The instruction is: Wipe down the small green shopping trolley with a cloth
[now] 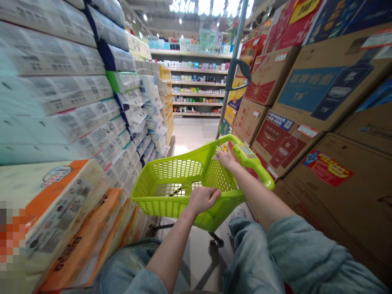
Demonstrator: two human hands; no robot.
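A lime-green plastic shopping cart [171, 203] stands crosswise in front of me, its handle [249, 155] at the right. My left hand [202, 200] is closed over the near side rim, thumb lying along the top. At the handle end, my right hand [225, 159] reaches over the cart beside the perforated back panel. Its fingers are closed, and a small pale bit shows at their tips, too small to name. Through the grid of the basket, dark shapes and the floor are visible.
Stacked packs of paper tissue [79, 81] line the left side, with orange-and-cream packs [82, 208] close by. Cardboard cartons [321, 81] rise on the right. A grey pole [237, 45] with a dark loop stands beyond the cart. Stocked shelves [199, 83] cross the aisle's far end.
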